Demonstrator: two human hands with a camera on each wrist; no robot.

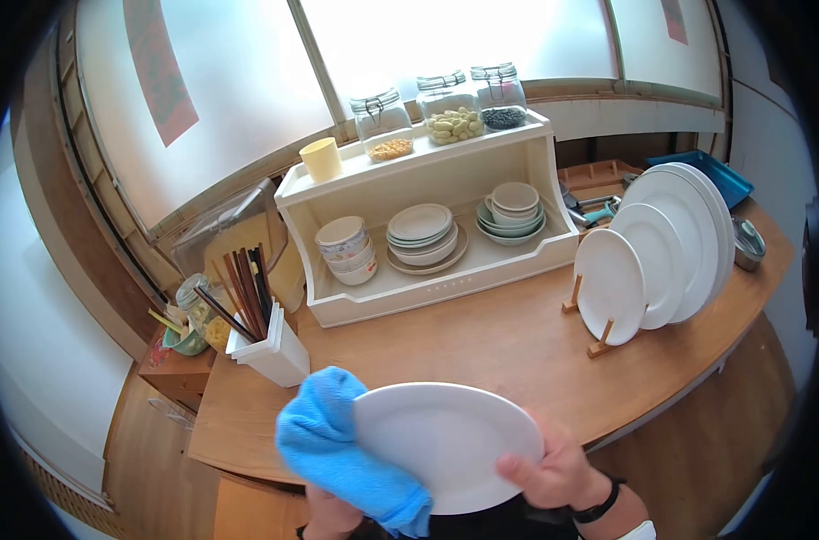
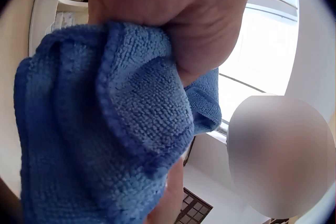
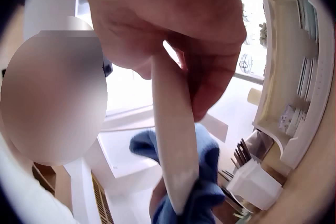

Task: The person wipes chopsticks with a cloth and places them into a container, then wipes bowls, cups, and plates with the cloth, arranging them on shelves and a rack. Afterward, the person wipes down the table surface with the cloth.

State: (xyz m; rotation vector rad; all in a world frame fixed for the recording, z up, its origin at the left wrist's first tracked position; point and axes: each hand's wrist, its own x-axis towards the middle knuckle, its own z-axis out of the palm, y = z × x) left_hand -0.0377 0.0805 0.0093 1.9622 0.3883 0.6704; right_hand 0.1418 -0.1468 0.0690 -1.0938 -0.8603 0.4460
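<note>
A white oval plate [image 1: 450, 441] is held up over the table's front edge in the head view. My right hand [image 1: 558, 468] pinches its right rim, thumb on the upper face; the right wrist view shows the plate [image 3: 176, 129] edge-on between thumb and fingers of the hand [image 3: 173, 19]. A blue cloth [image 1: 337, 450] wraps the plate's left side, and my left hand [image 1: 333, 511] grips it from below. In the left wrist view the cloth [image 2: 126, 119] bunches under the hand [image 2: 178, 14], hiding the fingertips.
White plates [image 1: 684, 243] stand in a wooden rack [image 1: 600, 338] at right. A white shelf [image 1: 436, 292] holds bowls and plates, with glass jars [image 1: 452, 112] and a yellow cup [image 1: 321, 159] on top. Chopsticks fill a white holder [image 1: 279, 355] at left. A blue tray [image 1: 711, 175] lies behind the rack.
</note>
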